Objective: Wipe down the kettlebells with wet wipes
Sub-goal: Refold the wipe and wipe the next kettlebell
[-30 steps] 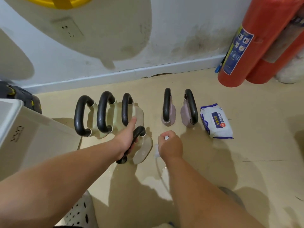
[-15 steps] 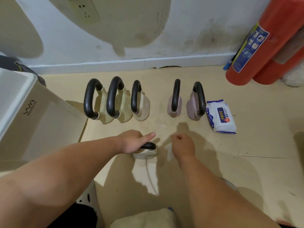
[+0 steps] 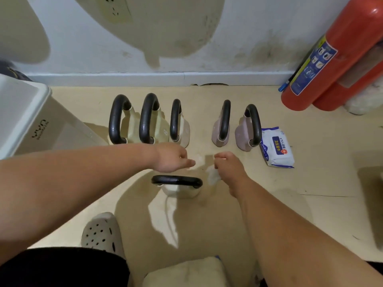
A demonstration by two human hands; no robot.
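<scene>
A cream kettlebell [image 3: 180, 191] stands nearest on the floor [image 3: 310, 183]. Just beyond it, the left grip [image 3: 173, 158] hovers released, while the right grip [image 3: 228, 168] clenches a wet wipe [image 3: 213, 177]. Farther off, a row of five kettlebells [image 3: 180, 129] lines the wall [image 3: 259, 27], with a wipes pack [image 3: 276, 148] beside it.

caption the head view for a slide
Right hand holds a wet wipe beside a kettlebell set apart from the row.

The left forearm [image 3: 72, 175] and right forearm [image 3: 290, 235] are bare down to the left grip [image 3: 173, 157] and right grip [image 3: 227, 166] — lower down sits a black garment [image 3: 62, 268], and one foot wears a pale grey foam clog [image 3: 101, 233] dotted with dark vent holes.
</scene>
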